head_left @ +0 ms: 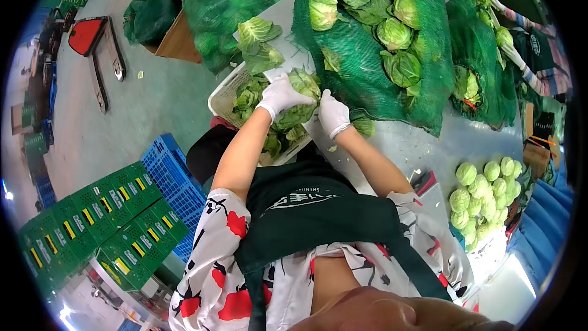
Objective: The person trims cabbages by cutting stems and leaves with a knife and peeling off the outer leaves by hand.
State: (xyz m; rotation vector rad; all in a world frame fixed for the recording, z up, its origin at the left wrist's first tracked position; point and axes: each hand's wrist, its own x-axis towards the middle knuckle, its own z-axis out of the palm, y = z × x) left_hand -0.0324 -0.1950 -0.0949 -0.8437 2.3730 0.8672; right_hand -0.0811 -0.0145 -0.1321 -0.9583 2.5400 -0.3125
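My left hand [279, 95], in a white glove, rests over a green cabbage [304, 88] and grips it from the left. At the cabbage's right side is my right hand [334, 114], also gloved, with its fingers curled and its thumb raised toward the cabbage. Whatever the right fingers hold, if anything, is hidden. Below the cabbage stands a white plastic basket [218, 99] with loose green leaves [247, 99] in it. Two loose outer leaves [260, 46] lie on the metal table just beyond my left hand.
Right of my hands, an opened green mesh sack [352, 79] spills cabbages [394, 34]. Another full sack [214, 9] stands behind. Pale trimmed cabbages [481, 190] are piled at right. A co-worker's gloved hand [514, 56] is at far right. Green crates [92, 220] and a pallet jack [92, 40] stand left.
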